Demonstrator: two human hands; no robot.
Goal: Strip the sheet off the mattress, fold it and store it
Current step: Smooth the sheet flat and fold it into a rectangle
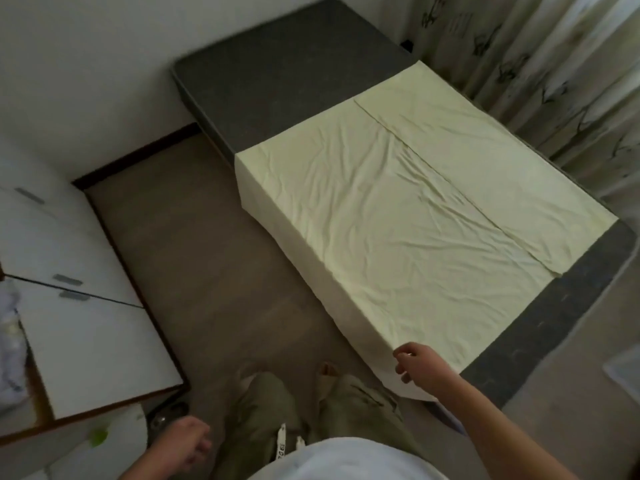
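Note:
A pale yellow sheet (pixel 398 216) lies folded over on the dark grey mattress (pixel 277 74), covering its middle and hanging down the near side. A fold edge runs along the sheet's right part. My right hand (pixel 414 362) hovers at the sheet's near corner with its fingers loosely curled; whether it touches the cloth is unclear. My left hand (pixel 185 445) hangs low beside my leg, fingers loosely curled, holding nothing.
White drawer units (pixel 69 271) stand along the left, one with a wooden edge. Patterned curtains (pixel 554 81) hang behind the bed at the right. A strip of brown floor (pixel 194 258) runs between the drawers and the bed. A clear bin (pixel 623 372) sits at the right edge.

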